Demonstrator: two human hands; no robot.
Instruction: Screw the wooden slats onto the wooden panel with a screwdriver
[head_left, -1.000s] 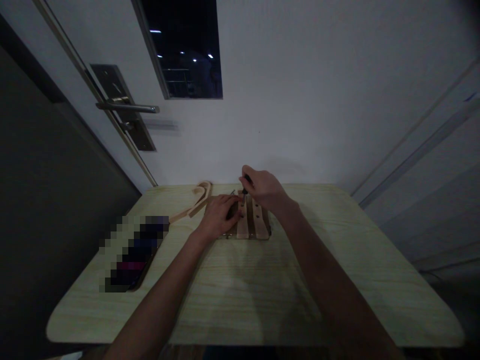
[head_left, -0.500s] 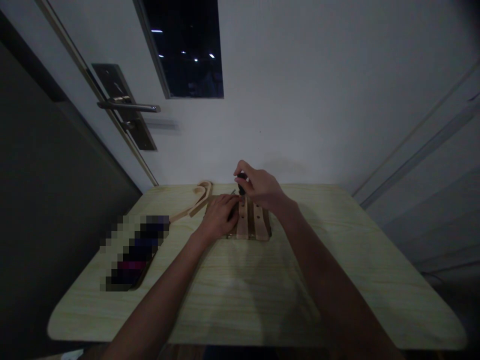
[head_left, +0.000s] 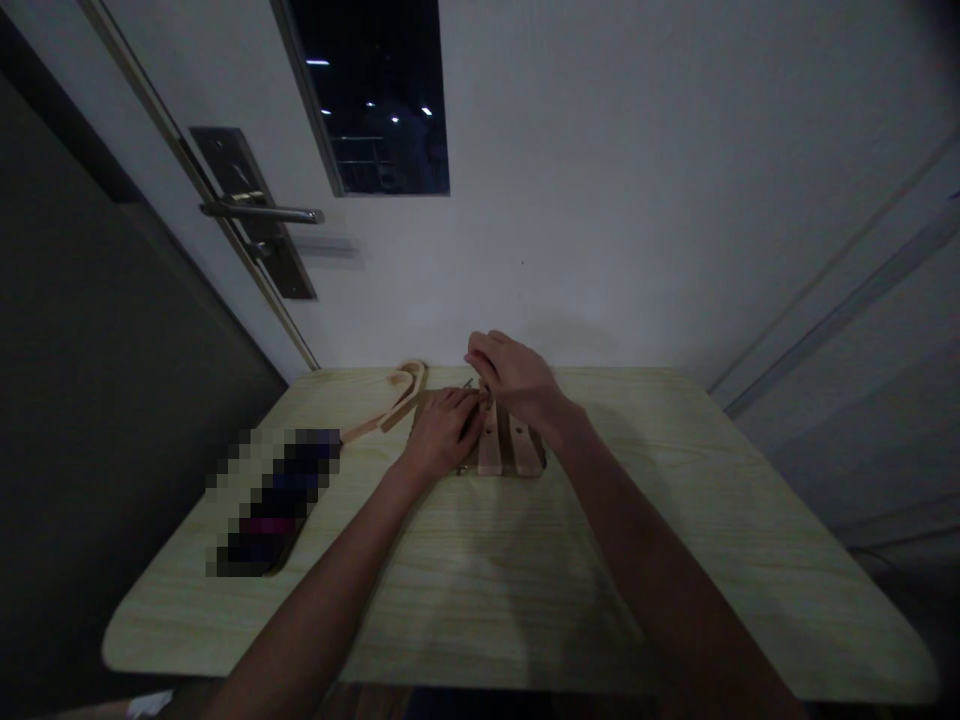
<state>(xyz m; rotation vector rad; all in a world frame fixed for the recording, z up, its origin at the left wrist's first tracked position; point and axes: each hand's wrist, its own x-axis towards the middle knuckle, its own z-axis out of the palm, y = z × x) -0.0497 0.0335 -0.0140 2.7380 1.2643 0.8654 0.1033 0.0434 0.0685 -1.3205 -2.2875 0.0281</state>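
My left hand lies over the left part of a small wooden assembly, gripping it with fingers bent at its far edge and the thumb beside a pale wooden strip. My right hand is closed above that strip's far end, around a screwdriver whose dark handle is now almost wholly covered by the fingers. A second wooden strip with a dark hole lies to the right, on the same assembly. Where the screwdriver's tip meets the wood is hidden.
The assembly sits on a pale wood-grain table against a white door with a metal handle. Left of my hands lies a curved wooden hook piece. Nearer me, a blurred-out phone-like slab lies on the table.
My right hand has turned and closed further over the screwdriver, hiding the black handle that showed before. The left hand stays on the assembly, which has shifted very slightly right.
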